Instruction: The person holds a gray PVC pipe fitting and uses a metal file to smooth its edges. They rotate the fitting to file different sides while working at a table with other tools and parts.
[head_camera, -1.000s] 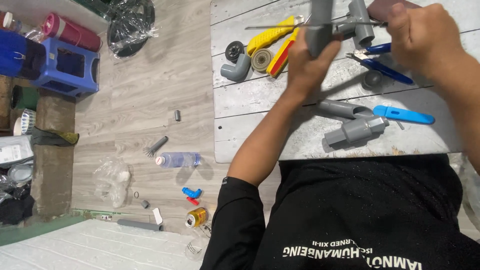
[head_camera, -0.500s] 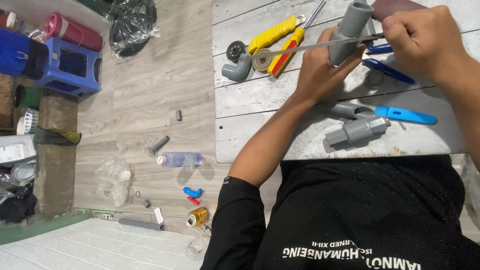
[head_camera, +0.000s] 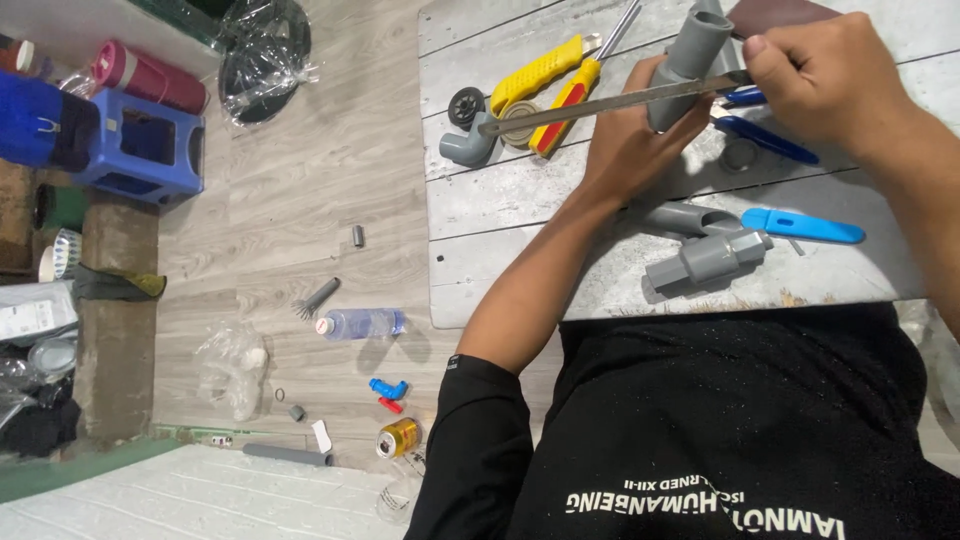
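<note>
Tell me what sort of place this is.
Likely a makeshift home workshop for pipe work: a worn plank table strewn with grey pipe fittings and a yellow utility knife, and loose parts and a water bottle on the wood-look floor.

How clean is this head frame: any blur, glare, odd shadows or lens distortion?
Head view: even, soft light; the left hand on the grey pipe and the right hand on the metal blade look sharp, barely blurred; faint shadow under the plastic bottle; floor planks bend slightly toward the edges.
</note>
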